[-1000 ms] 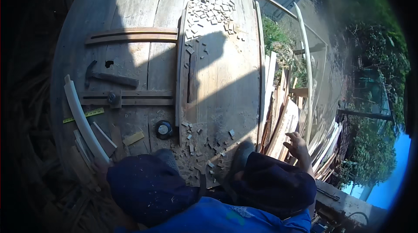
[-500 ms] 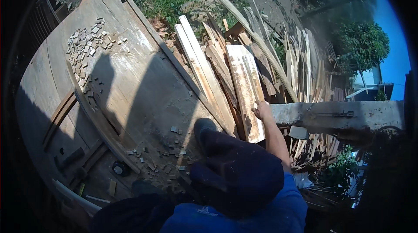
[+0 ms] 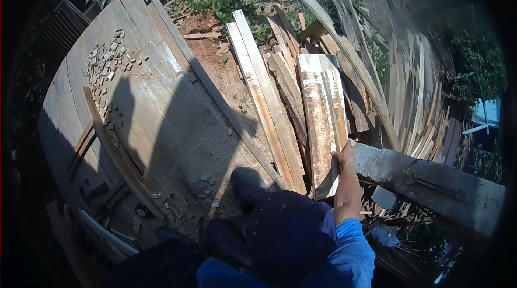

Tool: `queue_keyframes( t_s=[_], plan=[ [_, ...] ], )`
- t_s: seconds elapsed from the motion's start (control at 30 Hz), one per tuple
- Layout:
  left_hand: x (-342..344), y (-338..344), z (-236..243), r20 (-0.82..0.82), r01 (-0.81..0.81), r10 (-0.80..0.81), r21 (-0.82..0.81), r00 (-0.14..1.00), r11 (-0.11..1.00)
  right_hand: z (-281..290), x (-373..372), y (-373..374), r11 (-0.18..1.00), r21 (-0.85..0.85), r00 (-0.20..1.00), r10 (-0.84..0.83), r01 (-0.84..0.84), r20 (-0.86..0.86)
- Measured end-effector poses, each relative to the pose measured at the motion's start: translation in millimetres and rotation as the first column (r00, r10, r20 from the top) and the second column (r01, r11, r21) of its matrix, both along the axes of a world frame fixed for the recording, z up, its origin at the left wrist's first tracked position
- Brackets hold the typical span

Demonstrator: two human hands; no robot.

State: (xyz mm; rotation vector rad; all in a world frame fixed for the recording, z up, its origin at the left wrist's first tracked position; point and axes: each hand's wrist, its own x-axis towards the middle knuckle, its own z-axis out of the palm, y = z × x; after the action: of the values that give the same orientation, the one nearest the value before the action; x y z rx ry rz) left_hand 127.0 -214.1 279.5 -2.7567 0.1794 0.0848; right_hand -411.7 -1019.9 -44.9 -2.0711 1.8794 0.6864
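My right hand (image 3: 344, 156) is closed around the near end of a narrow wooden strip (image 3: 335, 102), which lies along the right edge of a wide, rough-faced board (image 3: 315, 110). The board is pale with brown stains and leans among other planks. My left hand (image 3: 62, 222) hangs in shadow at the lower left with nothing visible in it; its fingers look apart. A pale curved strip (image 3: 105, 234) is nearest to it.
Small wood offcuts (image 3: 110, 62) are scattered over the wooden platform (image 3: 161, 105). A hammer (image 3: 96, 192) and a tape measure (image 3: 142, 211) lie at lower left. A concrete beam (image 3: 431, 180) juts out at right, below stacked slats (image 3: 409, 94). My shoe (image 3: 246, 180) stands on the platform.
The view has swung, so the boards sit farther right. My right hand still holds the strip's near end. My left hand has come into clearer sight at the lower left.
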Motion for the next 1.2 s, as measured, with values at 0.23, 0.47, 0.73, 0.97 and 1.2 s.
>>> queue_keyframes(
  t_s=[0.23, 0.47, 0.73, 0.97, 1.2],
  plan=[
    [-12, -170, 1, -0.504, 0.121, -0.152, -0.093, 0.850, 0.988, 2, -11, -32, 0.993, 0.055, 0.984, 0.091, -0.101, 0.156],
    [-103, -312, -52, -0.733, 0.380, -0.640, -0.539, 0.228, 0.752, 37, 23, -29, 0.931, 0.176, 0.667, 0.089, -0.319, 0.740],
    [-156, -383, -166, 0.175, 0.643, -0.840, -0.726, 0.514, 0.242, 100, 238, 83, 0.378, -0.060, 0.261, 0.738, -0.924, 0.622],
    [-140, -334, -269, 0.056, 0.508, -0.553, -0.481, 0.831, 0.715, 52, 369, 150, -0.183, -0.381, -0.378, 0.754, -0.906, 0.537],
    [-118, -295, -330, 0.087, 0.423, -0.443, -0.508, 0.892, 0.750, 23, 408, 169, -0.224, -0.453, -0.443, 0.767, -0.863, 0.464]
  ],
)
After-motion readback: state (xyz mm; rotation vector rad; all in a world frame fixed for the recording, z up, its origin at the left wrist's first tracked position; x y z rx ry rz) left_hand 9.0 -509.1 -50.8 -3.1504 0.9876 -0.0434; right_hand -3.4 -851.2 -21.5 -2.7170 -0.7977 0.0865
